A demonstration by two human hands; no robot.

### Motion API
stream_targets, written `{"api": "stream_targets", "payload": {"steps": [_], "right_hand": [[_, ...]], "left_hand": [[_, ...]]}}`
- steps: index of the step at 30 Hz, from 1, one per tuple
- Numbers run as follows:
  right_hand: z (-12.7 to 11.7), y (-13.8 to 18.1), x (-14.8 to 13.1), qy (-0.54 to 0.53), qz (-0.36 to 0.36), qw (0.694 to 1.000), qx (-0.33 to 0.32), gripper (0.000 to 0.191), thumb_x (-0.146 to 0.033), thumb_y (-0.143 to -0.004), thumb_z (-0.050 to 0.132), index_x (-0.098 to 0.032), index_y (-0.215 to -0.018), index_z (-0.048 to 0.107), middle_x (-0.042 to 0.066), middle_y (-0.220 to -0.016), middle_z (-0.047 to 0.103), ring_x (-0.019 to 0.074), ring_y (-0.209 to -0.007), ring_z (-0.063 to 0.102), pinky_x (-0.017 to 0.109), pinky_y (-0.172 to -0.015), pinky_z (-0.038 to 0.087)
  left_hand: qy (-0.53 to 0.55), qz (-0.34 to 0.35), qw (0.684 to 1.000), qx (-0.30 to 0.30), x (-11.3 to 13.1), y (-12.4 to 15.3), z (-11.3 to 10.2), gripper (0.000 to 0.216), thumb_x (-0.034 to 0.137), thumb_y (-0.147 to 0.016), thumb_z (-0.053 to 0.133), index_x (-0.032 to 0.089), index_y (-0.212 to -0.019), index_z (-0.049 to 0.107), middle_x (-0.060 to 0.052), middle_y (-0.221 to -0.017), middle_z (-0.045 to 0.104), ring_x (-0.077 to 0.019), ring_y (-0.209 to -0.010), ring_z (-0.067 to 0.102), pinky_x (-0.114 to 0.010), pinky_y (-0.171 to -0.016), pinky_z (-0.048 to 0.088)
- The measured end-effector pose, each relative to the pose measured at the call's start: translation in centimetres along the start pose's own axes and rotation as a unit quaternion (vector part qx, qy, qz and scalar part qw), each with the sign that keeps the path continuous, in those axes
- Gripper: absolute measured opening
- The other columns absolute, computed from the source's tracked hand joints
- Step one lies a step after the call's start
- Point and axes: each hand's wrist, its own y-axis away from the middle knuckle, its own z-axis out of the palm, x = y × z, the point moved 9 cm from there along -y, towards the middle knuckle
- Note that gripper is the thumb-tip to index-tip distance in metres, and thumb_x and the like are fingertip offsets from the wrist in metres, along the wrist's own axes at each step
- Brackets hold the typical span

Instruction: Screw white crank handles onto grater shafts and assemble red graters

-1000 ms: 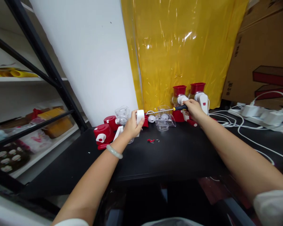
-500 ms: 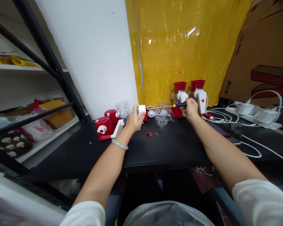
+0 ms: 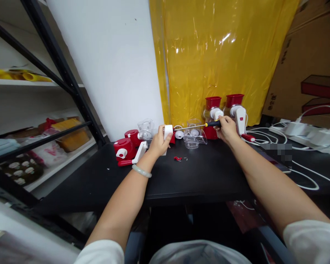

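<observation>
My left hand [image 3: 160, 141] is closed around a white round part [image 3: 168, 129], with something red showing just behind it. In my right hand [image 3: 227, 129] is a screwdriver [image 3: 213, 123] with a black and yellow handle. Its long shaft points left, and the tip reaches the side of the part in my left hand; the exact contact is too small to make out. Below, on the black table [image 3: 181, 183], lie a small red piece [image 3: 177, 158] and a few tiny screws [image 3: 185, 158]. Clear plastic housings [image 3: 191, 139] stand behind, between my hands.
Red bases [image 3: 124, 148] with a white crank handle [image 3: 140, 152] sit at left. Two red and white rotary graters [image 3: 239, 115] stand at the back right. White cables [image 3: 264, 135] and a power strip [image 3: 305, 132] lie at right. A black shelf frame [image 3: 68, 84] rises at left.
The whole view has shifted slightly, so everything sits a little further right. Both hands keep their hold, and the screwdriver stays against the white part.
</observation>
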Motion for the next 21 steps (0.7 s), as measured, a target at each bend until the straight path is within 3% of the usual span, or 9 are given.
{"api": "stream_targets", "payload": {"steps": [4, 10, 17, 21], "right_hand": [[0.3, 0.2, -0.2, -0.017, 0.014, 1.0, 0.004, 0.046, -0.045, -0.063, 0.092, -0.021, -0.063, 0.053, -0.006, -0.049, 0.049, 0.0071, -0.04, 0.045, 0.018, -0.036, 0.035], [0.7, 0.4, -0.3, -0.042, 0.024, 0.999, -0.01, 0.05, -0.047, -0.055, 0.097, -0.02, -0.067, 0.057, -0.004, -0.061, 0.054, 0.0087, -0.055, 0.052, 0.018, -0.043, 0.041], [1.7, 0.5, 0.3, -0.022, 0.051, 0.996, -0.07, 0.048, -0.052, -0.062, 0.092, -0.021, -0.072, 0.058, -0.001, -0.072, 0.058, 0.0103, -0.063, 0.055, 0.019, -0.047, 0.043], [1.3, 0.4, 0.6, 0.025, 0.048, 0.996, -0.066, 0.05, -0.068, -0.074, 0.077, -0.022, -0.076, 0.059, 0.0, -0.065, 0.058, 0.0129, -0.054, 0.056, 0.024, -0.042, 0.043]], "left_hand": [[0.046, -0.033, 0.998, 0.008, -0.1, -0.1, 0.1, 0.045, 0.06, -0.104, 0.042, 0.02, -0.123, 0.045, 0.0, -0.074, 0.065, -0.0185, -0.05, 0.064, -0.032, -0.058, 0.05], [0.073, -0.074, 0.995, -0.001, -1.1, 0.0, 0.7, 0.047, 0.064, -0.103, 0.042, 0.02, -0.12, 0.045, 0.004, -0.062, 0.058, -0.0182, -0.048, 0.062, -0.032, -0.057, 0.05], [0.101, -0.093, 0.99, 0.03, -2.1, 0.0, 0.5, 0.046, 0.066, -0.104, 0.039, 0.022, -0.117, 0.044, 0.003, -0.064, 0.059, -0.018, -0.047, 0.062, -0.03, -0.051, 0.048], [0.084, -0.086, 0.992, 0.036, -1.9, -0.1, 0.1, 0.045, 0.063, -0.105, 0.039, 0.021, -0.121, 0.045, 0.004, -0.063, 0.059, -0.0187, -0.049, 0.063, -0.032, -0.055, 0.05]]}}
